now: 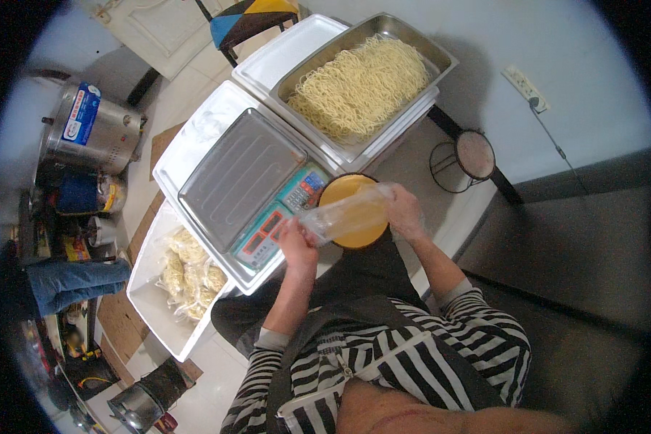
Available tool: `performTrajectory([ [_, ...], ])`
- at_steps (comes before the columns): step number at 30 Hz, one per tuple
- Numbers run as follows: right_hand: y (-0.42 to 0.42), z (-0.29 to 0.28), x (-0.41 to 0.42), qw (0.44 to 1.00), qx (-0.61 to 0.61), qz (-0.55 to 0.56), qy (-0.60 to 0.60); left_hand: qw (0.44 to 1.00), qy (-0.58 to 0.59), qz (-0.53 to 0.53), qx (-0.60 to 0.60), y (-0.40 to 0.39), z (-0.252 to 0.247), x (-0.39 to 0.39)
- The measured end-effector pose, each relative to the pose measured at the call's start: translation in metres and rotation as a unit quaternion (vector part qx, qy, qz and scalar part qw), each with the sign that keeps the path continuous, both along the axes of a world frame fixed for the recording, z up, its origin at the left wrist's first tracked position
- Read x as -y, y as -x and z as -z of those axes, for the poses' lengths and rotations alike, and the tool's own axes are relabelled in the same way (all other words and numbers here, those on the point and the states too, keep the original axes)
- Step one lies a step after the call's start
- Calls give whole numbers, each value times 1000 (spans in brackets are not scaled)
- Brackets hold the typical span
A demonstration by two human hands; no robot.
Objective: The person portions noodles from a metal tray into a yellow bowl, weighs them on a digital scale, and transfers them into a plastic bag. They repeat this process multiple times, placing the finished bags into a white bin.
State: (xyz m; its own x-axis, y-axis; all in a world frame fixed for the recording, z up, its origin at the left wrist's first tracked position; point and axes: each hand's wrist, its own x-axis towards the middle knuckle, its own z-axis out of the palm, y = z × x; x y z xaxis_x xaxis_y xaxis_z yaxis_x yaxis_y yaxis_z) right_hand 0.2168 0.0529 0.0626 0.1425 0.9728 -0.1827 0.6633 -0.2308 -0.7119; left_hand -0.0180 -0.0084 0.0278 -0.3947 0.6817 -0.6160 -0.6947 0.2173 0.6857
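My left hand (298,241) and my right hand (404,211) grip opposite ends of a clear plastic bag (347,214), stretched above a round yellow-topped stool (352,238). No contents can be made out in the bag. Left of the stool, a digital scale (244,179) with a bare metal pan rests on a white foam box lid (182,157). Beyond it, a deep steel tray (445,61) holds a heap of pale noodles (361,87). At lower left, bagged noodles (190,274) lie inside an open white foam box (146,320).
A wall socket strip (523,89) with a plugged cord and a round-topped wire stand (474,155) are at the right. A patterned chair (252,24) stands at the far side. At left are a large steel cooker (97,130) and another person's jeans-clad legs (81,279).
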Motion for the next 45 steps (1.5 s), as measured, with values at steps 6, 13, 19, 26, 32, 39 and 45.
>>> performTrajectory([
  [6, -16, 20, -17, 999, -34, -25, 14, 979, 43, 104, -171, -33, 3, 1],
  [13, -60, -51, -64, 931, -277, -170, 165, 992, 36, 62, -103, -32, -11, 1],
  [19, -50, -39, -192, 938, -161, -264, -154, 980, 46, 61, -182, -33, -3, 4],
  [26, 56, -11, -265, 847, 354, -396, -36, 973, 63, 76, -210, -31, 14, 10],
  [32, 113, 46, -323, 836, 355, -395, -134, 966, 95, 116, -213, -26, -7, 3],
  [39, 115, 13, -272, 857, 297, -421, 13, 971, 106, 117, -181, -21, 6, 7],
  [45, 68, -75, -278, 892, 222, -376, -119, 982, 99, 102, -121, -19, 12, 4],
])
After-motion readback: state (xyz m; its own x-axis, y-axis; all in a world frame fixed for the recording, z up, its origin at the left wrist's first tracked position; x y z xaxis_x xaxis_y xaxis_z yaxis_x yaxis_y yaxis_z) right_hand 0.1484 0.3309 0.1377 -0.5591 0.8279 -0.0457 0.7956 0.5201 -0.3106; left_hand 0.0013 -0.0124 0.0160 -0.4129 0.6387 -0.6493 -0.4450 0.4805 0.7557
